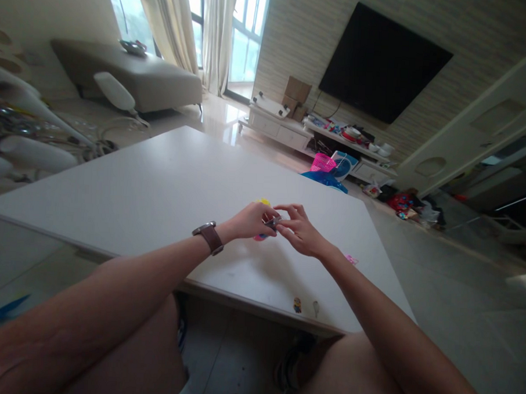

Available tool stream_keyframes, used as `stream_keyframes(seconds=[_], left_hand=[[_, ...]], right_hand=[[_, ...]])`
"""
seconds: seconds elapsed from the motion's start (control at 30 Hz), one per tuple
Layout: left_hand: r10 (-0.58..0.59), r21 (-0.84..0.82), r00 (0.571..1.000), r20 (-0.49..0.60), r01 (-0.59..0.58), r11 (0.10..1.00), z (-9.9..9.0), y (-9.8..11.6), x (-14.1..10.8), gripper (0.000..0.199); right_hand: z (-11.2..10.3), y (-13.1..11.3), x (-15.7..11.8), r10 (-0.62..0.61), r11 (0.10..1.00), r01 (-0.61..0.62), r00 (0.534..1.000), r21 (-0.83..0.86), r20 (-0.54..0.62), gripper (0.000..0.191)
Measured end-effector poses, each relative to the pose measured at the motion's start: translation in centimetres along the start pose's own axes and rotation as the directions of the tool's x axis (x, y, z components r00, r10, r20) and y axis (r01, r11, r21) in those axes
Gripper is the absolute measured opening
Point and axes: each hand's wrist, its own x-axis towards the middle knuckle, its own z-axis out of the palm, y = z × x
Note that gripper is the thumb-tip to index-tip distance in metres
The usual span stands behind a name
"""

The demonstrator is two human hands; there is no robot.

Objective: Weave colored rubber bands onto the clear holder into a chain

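My left hand (pixel 252 218), with a watch on its wrist, is closed round a small dark grey object (pixel 272 223) above the white table (pixel 190 170). From the right, my right hand (pixel 304 232) pinches the same object with thumb and fingers. Its exact kind is too small to make out. A bright yellow piece (pixel 263 202) shows just behind my left hand, and a pink and blue piece (pixel 260 237) shows below it; the hand hides whether they are joined. Near the front edge lie a small yellow and blue cartoon figure (pixel 297 305) and a key (pixel 315 308).
A small pink item (pixel 351 259) lies beside my right forearm. Past the table's far edge are a pink basket (pixel 323 163) and a blue item (pixel 325 179). White chairs (pixel 115 92) stand to the left, and a low TV cabinet (pixel 287 134) runs along the wall.
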Motion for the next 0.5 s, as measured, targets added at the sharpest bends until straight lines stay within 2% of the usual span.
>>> stream_keyframes(seconds=[0.07, 0.13, 0.23, 0.3, 0.37, 0.4, 0.43, 0.5], left_hand=[[0.022, 0.061, 1.000, 0.022, -0.024, 0.998, -0.3, 0.2, 0.0, 0.016], [0.022, 0.113, 1.000, 0.016, -0.024, 0.993, -0.9, 0.2, 0.1, 0.017], [-0.005, 0.124, 1.000, -0.029, 0.009, 0.992, -2.4, -0.1, 0.5, 0.027], [-0.034, 0.118, 0.997, -0.064, 0.042, 0.992, -3.7, -0.5, 0.7, 0.034], [-0.063, 0.149, 0.990, -0.127, 0.081, 0.986, -5.2, -1.0, 0.7, 0.039], [-0.078, 0.175, 0.980, -0.183, 0.110, 0.978, -6.0, -1.2, 0.6, 0.040], [-0.092, 0.210, 0.966, -0.242, 0.145, 0.967, -6.8, -1.5, 0.5, 0.041], [-0.127, 0.252, 0.933, -0.336, 0.219, 0.943, -8.1, -1.9, 0.2, 0.042]], right_hand=[[-0.1, -0.3, 0.5, 0.035, 0.999, -0.033, 0.997, -0.028, 0.075, 0.037], [-0.4, -0.6, 1.4, 0.043, 0.999, -0.042, 0.998, -0.034, 0.049, 0.036], [-0.7, -0.3, 3.4, 0.023, 1.000, -0.023, 0.984, 0.002, -0.176, 0.032], [-0.5, 0.7, 5.0, 0.070, 0.997, -0.053, 0.932, 0.058, -0.357, 0.024], [0.4, 2.7, 6.4, 0.181, 0.982, -0.133, 0.877, 0.135, -0.446, 0.014], [1.1, 4.0, 7.0, 0.246, 0.967, -0.188, 0.868, 0.173, -0.431, 0.010], [1.9, 5.3, 7.4, 0.303, 0.950, -0.246, 0.879, 0.194, -0.369, 0.009], [3.9, 8.1, 7.8, 0.383, 0.918, -0.354, 0.910, 0.181, -0.162, 0.022]])
